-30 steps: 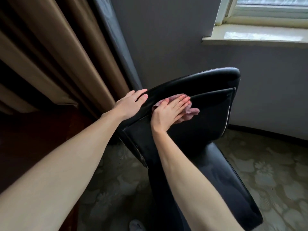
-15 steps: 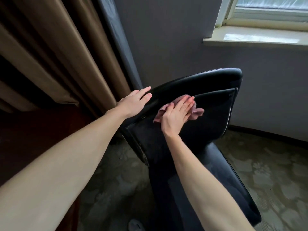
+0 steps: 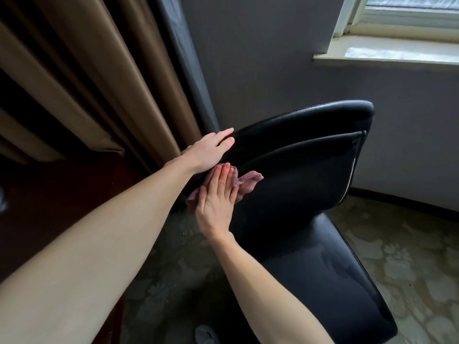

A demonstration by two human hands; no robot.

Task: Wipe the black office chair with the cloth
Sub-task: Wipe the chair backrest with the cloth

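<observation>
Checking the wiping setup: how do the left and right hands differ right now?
The left hand rests bare on the top edge of the black office chair; the right hand lies lower, on its front face. The right hand presses the pink cloth against the chair; the left hand has none. Both have straight fingers.

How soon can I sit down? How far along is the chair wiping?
Done: the seat shows a streaky sheen, so it has possibly been wiped already. In hand: the right hand presses the cloth flat against the backrest, while the left hand rests on its top edge. Left: likely the rest of the backrest; I cannot tell which parts are clean.
</observation>
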